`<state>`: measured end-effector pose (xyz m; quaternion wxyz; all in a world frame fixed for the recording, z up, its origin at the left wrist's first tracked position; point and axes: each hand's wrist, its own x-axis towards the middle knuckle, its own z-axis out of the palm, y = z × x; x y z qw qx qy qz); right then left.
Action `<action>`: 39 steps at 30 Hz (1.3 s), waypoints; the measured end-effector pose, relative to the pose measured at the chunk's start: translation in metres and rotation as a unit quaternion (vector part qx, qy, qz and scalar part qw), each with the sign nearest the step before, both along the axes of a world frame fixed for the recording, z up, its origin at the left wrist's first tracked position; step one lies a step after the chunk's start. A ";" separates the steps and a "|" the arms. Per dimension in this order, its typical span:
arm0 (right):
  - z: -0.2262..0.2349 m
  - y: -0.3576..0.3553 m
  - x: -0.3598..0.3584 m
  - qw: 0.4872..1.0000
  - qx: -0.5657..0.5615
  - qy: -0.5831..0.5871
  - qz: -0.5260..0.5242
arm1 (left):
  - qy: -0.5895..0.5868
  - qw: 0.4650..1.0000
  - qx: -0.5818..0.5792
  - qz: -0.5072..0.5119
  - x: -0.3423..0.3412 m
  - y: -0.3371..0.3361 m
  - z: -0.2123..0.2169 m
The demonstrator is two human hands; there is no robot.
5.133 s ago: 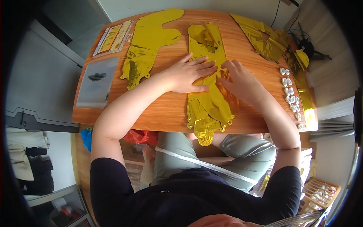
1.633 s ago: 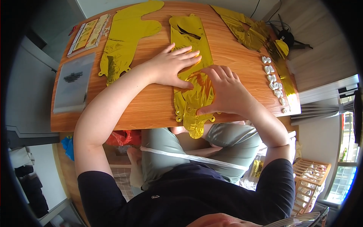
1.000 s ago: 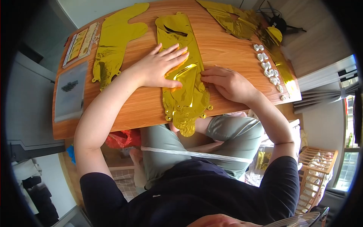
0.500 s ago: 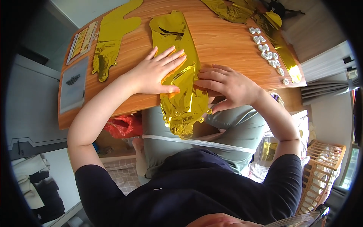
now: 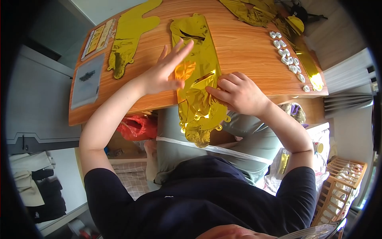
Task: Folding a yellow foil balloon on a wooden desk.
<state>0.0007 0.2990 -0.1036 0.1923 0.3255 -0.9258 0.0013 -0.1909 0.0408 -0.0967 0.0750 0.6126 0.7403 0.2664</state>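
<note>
A flat gold foil balloon (image 5: 199, 47) lies lengthwise on the wooden table, its creased lower end hanging over the near edge above my lap. Small tabs stick out along that end. My left hand (image 5: 165, 75) is open over the foil's left side, fingers spread and raised off it. An orange reflection of that hand shows on the shiny surface. At the balloon's right edge, my right hand (image 5: 240, 93) has its fingers curled on the foil, which puckers beside them. The thumb of that hand is hidden.
Another flat gold foil balloon (image 5: 133, 40) lies to the left, near a clear plastic sleeve (image 5: 85, 85) and a flat patterned pack (image 5: 97, 38). More gold foil (image 5: 254, 14) is at the far right, by several small white coils (image 5: 292, 68). A red bag (image 5: 139, 126) sits below the table.
My left hand has lifted from the foil, where it lay flat. My right hand has curled its fingers further over the balloon's edge. The whole view has shifted slightly.
</note>
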 end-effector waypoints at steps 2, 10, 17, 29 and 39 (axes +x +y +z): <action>-0.001 0.004 0.004 1.000 0.007 -0.002 -0.006 | 0.062 0.993 -0.067 -0.072 0.017 -0.003 0.022; -0.003 0.000 0.008 1.000 -0.018 0.017 -0.005 | 0.150 0.977 -0.130 -0.073 0.067 -0.018 0.002; -0.010 0.004 0.016 0.980 -0.195 -0.020 -0.037 | 0.164 0.978 -0.104 -0.073 0.066 -0.019 -0.005; -0.010 0.013 0.019 0.991 -0.131 0.019 0.029 | 0.170 0.977 -0.101 -0.074 0.065 -0.019 -0.005; -0.010 -0.001 0.018 0.988 -0.154 0.016 -0.006 | 0.149 0.982 -0.085 -0.076 0.067 -0.019 -0.004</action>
